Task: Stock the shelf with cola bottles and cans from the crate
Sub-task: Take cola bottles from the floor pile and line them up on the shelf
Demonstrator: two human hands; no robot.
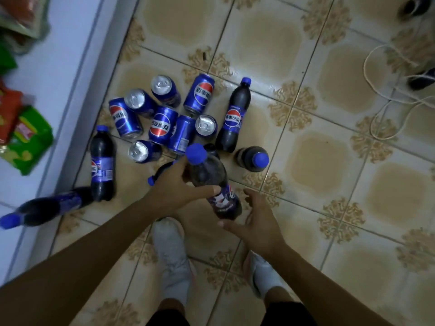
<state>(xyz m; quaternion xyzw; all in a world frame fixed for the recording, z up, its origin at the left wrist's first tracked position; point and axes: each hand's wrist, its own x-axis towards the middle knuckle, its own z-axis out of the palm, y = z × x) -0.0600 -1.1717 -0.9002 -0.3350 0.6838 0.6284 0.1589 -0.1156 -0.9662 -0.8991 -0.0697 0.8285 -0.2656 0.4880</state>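
A cola bottle point(208, 171) with a blue cap is held tilted above the tiled floor point(329, 161), its cap pointing away from the person and its base towards them. The bottle is gripped by the left hand point(175, 187), whose fingers are curled round its upper body, with the thumb laid across the front above the label. The right hand point(256, 222) is kept spread and relaxed just beside the bottle's base; whether its thumb touches the base cannot be told. Beyond the hands, a cluster of blue cans point(162, 124) is seen on the floor, some upright and some on their sides, touching one another. An upright bottle point(231, 118) stands just right of the cans, and a second upright bottle point(253, 158) is seen from above near it. Two further bottles point(102, 165) are found at the foot of the white shelf point(70, 55) on the left, on which snack packets point(28, 137) are stacked. White shoes point(171, 255) are seen below the arms, and a white cable point(376, 90) lies at the far right.
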